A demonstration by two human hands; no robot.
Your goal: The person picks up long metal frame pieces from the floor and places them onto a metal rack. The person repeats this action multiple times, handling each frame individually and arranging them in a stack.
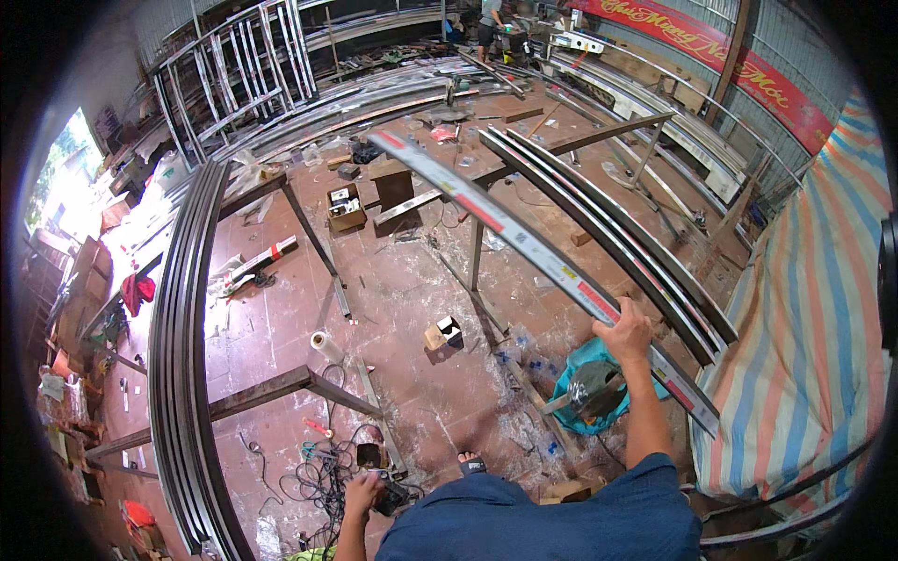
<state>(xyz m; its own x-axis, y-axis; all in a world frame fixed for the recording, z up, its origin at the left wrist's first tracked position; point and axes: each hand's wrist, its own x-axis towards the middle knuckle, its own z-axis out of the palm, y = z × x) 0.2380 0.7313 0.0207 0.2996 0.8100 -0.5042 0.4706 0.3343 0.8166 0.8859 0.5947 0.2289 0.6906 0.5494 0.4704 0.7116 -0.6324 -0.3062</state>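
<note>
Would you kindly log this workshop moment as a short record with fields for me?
Setting: metal workshop with a tiled floor
Right hand: grips a long film-wrapped metal bar lying across a steel trestle
Left hand: holds a dark power tool low, near tangled cables
Beside the bar: stack of curved metal profiles
At left: long bundle of dark profiles on supports
Far back: another person, standing
</note>
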